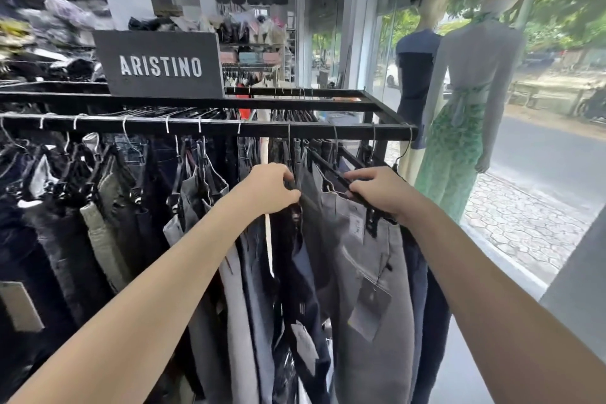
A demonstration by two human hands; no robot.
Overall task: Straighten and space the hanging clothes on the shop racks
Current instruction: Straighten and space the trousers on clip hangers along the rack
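Now the grip of the left hand (pixel 269 188) clasps dark trousers (pixel 305 272); that of the right hand (pixel 377 192) pinches the black hanger (pixel 328 167) of grey trousers (pixel 370 272), both hung on one black rack (pixel 210 128). Two mannequins (pixel 465 52) stand at the shop window (pixel 557 147).

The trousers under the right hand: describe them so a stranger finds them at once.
Find the black rack bearing the ARISTINO sign. Near its right end, the right hand grips a black hanger. Its trousers are light grey, between darker ones.

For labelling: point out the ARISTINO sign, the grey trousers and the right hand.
ARISTINO sign (pixel 160 65): head view, on its lettering.
grey trousers (pixel 388 252): head view, below the waistband.
right hand (pixel 377 189): head view, on its back.
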